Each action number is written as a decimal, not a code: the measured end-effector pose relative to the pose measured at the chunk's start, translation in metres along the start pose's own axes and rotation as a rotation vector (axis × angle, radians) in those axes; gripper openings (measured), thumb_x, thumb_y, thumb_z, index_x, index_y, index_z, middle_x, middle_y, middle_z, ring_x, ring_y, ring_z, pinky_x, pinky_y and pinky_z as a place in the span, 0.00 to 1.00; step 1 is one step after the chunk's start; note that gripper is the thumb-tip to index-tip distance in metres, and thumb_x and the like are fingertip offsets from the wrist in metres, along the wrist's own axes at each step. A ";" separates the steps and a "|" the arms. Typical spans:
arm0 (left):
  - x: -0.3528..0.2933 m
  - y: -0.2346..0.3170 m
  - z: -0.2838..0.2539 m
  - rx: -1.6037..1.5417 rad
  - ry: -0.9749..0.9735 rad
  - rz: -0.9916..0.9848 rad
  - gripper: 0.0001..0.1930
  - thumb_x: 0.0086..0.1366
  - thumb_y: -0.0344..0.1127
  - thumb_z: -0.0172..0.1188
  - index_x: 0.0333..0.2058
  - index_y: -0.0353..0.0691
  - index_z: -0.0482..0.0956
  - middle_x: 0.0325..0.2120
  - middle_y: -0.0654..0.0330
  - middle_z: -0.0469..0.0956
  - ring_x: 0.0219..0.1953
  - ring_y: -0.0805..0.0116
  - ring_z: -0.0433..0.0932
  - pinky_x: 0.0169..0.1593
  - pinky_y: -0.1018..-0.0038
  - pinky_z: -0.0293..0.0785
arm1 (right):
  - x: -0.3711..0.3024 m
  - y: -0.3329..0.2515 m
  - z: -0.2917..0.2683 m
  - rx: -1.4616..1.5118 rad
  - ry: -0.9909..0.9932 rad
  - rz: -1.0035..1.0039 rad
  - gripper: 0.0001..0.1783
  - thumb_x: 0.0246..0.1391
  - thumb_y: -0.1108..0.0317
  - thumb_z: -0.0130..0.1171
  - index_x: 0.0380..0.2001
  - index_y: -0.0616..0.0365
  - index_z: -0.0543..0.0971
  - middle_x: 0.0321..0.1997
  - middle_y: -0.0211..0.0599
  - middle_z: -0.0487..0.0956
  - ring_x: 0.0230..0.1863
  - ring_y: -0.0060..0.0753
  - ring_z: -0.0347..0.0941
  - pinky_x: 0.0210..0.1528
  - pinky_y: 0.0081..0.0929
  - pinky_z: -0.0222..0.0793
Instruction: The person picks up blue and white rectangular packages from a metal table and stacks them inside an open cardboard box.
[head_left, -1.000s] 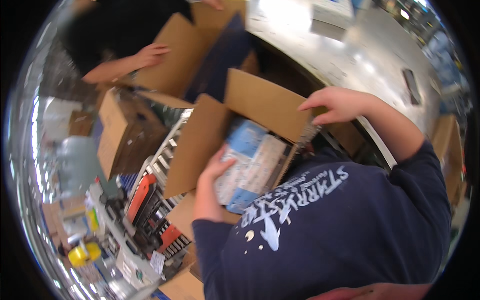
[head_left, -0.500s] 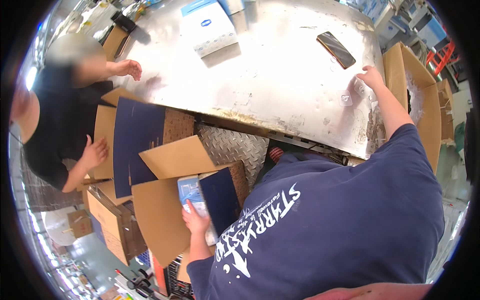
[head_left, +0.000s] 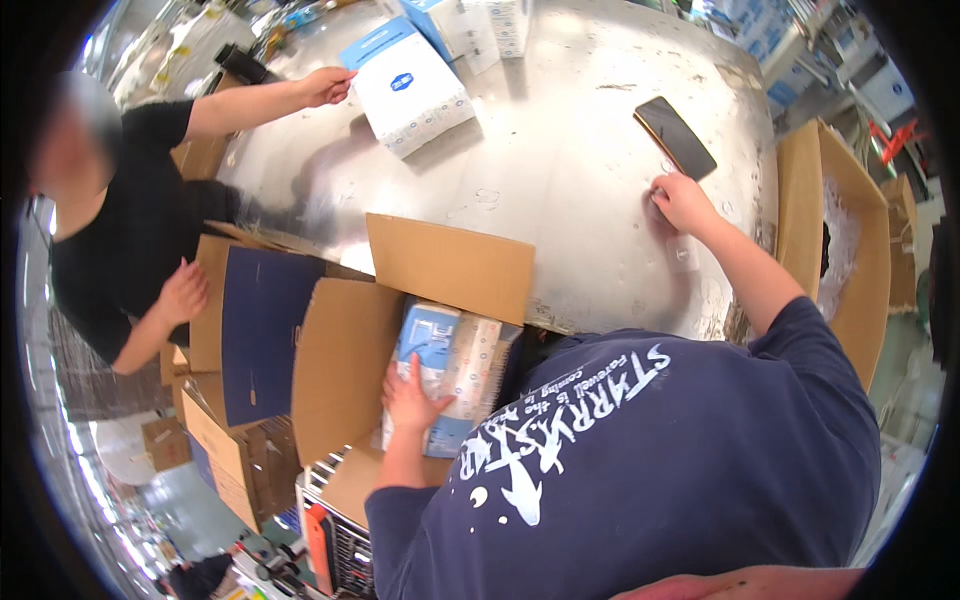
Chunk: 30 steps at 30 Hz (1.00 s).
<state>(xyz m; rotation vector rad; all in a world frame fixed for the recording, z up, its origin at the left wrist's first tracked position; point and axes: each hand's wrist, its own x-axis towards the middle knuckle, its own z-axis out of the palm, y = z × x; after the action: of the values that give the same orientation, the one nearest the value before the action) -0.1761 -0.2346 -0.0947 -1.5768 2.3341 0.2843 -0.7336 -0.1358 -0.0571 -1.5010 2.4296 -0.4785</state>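
My left hand lies with fingers spread on a blue-and-white box packed inside an open brown carton. Beside it in the same carton stands a white patterned box. Over the metal table, my right hand is closed in a pinch just below a dark phone; what its fingertips hold, if anything, is too small to make out. A clear square sticker lies on the table under my right wrist.
Across the metal table, a co-worker's hand touches a white box with a blue lid edge; more such boxes stand behind. Their other hand rests at a dark-blue carton flap. Another open carton stands right.
My right hand has moved left across the table and closed. The carton under my left hand sits farther right, a flap now against the table edge. The co-worker's hand has reached the white box.
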 end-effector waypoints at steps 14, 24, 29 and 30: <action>0.017 -0.001 0.068 -0.320 -0.279 -0.223 0.67 0.36 0.57 0.76 0.67 0.64 0.33 0.67 0.43 0.33 0.68 0.41 0.36 0.60 0.35 0.46 | 0.022 -0.173 -0.084 1.042 -0.326 -0.140 0.13 0.46 0.77 0.59 0.39 0.64 0.76 0.28 0.29 0.74 0.27 0.21 0.70 0.29 0.20 0.68; -0.039 0.007 0.068 -0.325 -0.410 -0.192 0.62 0.39 0.54 0.75 0.68 0.61 0.41 0.67 0.45 0.20 0.68 0.39 0.22 0.61 0.33 0.41 | -0.032 -0.379 0.018 0.694 -0.993 -0.589 0.18 0.57 0.69 0.55 0.51 0.56 0.74 0.46 0.32 0.77 0.33 0.20 0.74 0.37 0.20 0.72; -0.038 -0.002 0.073 -0.353 -0.414 -0.200 0.61 0.40 0.54 0.74 0.68 0.59 0.40 0.66 0.44 0.19 0.68 0.38 0.20 0.61 0.33 0.37 | 0.025 -0.325 0.003 0.687 -0.760 -0.424 0.16 0.56 0.68 0.55 0.48 0.58 0.75 0.41 0.31 0.79 0.36 0.18 0.73 0.36 0.19 0.70; -0.034 -0.003 0.073 -0.348 -0.402 -0.206 0.61 0.40 0.54 0.74 0.68 0.59 0.40 0.66 0.44 0.19 0.68 0.38 0.20 0.62 0.33 0.37 | 0.035 -0.314 -0.005 0.707 -0.731 -0.383 0.15 0.56 0.69 0.55 0.47 0.58 0.76 0.41 0.31 0.79 0.36 0.18 0.73 0.36 0.18 0.70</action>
<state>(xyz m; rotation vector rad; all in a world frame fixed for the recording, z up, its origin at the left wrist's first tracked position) -0.1510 -0.1823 -0.1503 -1.7035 1.8695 0.9051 -0.4948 -0.2977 0.0711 -1.4467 1.2401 -0.6275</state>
